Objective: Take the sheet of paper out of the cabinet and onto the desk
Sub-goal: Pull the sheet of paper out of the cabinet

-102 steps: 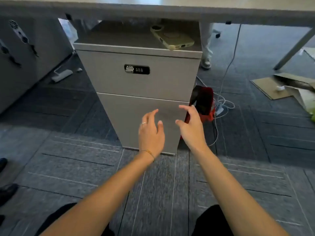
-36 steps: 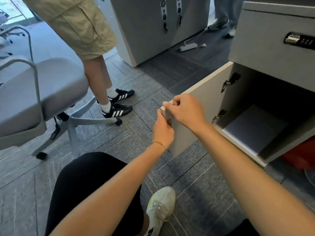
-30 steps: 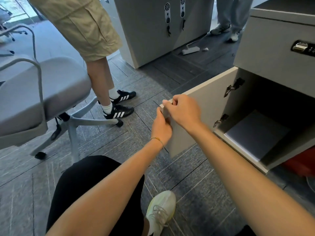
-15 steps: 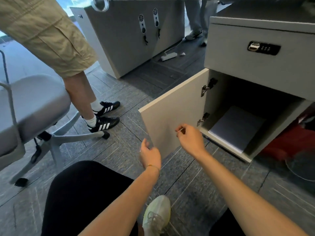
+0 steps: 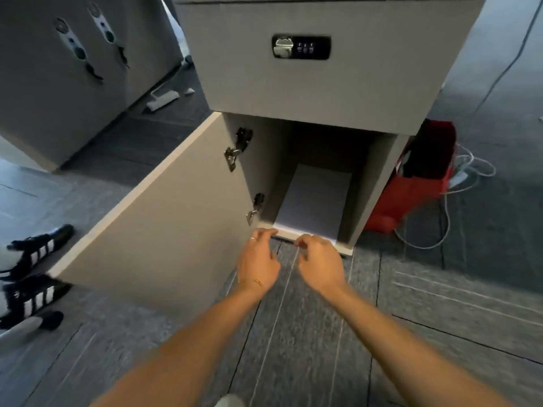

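A grey cabinet [image 5: 317, 83] stands in front of me with its lower door [image 5: 164, 230] swung wide to the left. On the floor of the lower compartment lies a white sheet of paper [image 5: 317, 198], its near edge at the cabinet's front lip. My left hand [image 5: 258, 262] and my right hand [image 5: 321, 262] hover side by side at that lip, fingers curled down, fingertips close to the paper's near edge. Neither hand holds anything; whether the fingertips touch the paper is unclear. The desk is out of view.
A combination lock [image 5: 301, 47] sits on the upper drawer front. A red bag [image 5: 417, 183] and white cables [image 5: 458, 201] lie right of the cabinet. Another person's black striped shoes [image 5: 32, 274] stand at the left. A second grey cabinet [image 5: 73, 69] is at the back left.
Both hands let go of the door, which stays wide open, and moved right to the front lip of the lower compartment. My view turned to face the cabinet.
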The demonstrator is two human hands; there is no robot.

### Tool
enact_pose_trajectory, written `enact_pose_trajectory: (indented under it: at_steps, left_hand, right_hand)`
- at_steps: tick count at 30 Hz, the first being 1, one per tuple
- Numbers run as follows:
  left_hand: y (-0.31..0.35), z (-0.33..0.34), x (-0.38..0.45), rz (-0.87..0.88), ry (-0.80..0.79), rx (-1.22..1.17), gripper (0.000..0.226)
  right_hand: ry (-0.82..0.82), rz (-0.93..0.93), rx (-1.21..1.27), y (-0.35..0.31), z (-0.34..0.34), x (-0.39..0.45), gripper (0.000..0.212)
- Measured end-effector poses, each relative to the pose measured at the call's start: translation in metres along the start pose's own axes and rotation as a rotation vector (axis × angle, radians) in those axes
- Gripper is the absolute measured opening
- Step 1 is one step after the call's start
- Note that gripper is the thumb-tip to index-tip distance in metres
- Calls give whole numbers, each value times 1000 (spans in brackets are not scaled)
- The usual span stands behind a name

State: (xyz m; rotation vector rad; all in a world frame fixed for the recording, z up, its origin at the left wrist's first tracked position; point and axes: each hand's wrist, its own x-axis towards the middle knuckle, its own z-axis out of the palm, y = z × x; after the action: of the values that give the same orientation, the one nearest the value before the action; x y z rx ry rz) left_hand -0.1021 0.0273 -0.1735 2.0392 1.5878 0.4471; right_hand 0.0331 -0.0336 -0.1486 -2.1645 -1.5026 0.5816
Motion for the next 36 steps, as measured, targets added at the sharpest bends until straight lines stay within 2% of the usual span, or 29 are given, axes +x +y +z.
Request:
enact_pose_trajectory:
  at_steps: [5, 9, 11, 15, 18, 21, 24, 27, 29, 32, 36]
  left_hand:
    - [-25, 60, 75, 166, -118, 241, 62]
    - [-43, 103, 127, 118, -272, 323, 73]
    - [-51, 117, 141, 80, -290, 288, 74]
    - [-70, 127, 143, 81, -278, 202, 72]
    - [-80, 128, 142, 94, -248, 166, 67]
    - [-82, 126, 137, 39, -163, 96, 61]
    - [-88, 126, 128, -159, -91, -61, 53]
    - [-92, 121, 123, -488, -218, -382, 31]
    - [-91, 115, 122, -638, -376, -574, 31]
    - [-89, 111, 120, -710, -548, -749, 42]
    - [-90, 118, 112, -759, -637, -847, 35]
  right_hand:
    - [-49, 21, -170, 37, 35, 54, 41]
    - [-88, 27, -293, 67, 58, 109, 47]
    - [-192, 71, -377, 86, 68, 137, 65]
    - [-458, 121, -506, 116, 83, 182, 117]
    - [-493, 105, -559, 123, 97, 186, 130]
    - [-457, 67, -636, 127, 106, 165, 118]
    - [-448, 46, -653, 121, 100, 141, 106]
    - [-446, 24, -628, 115, 92, 123, 89]
    - [-472, 10, -614, 115, 90, 112, 83]
    - [-517, -24, -594, 120, 91, 93, 75]
    - [-558, -86, -551, 125, 88, 68, 68]
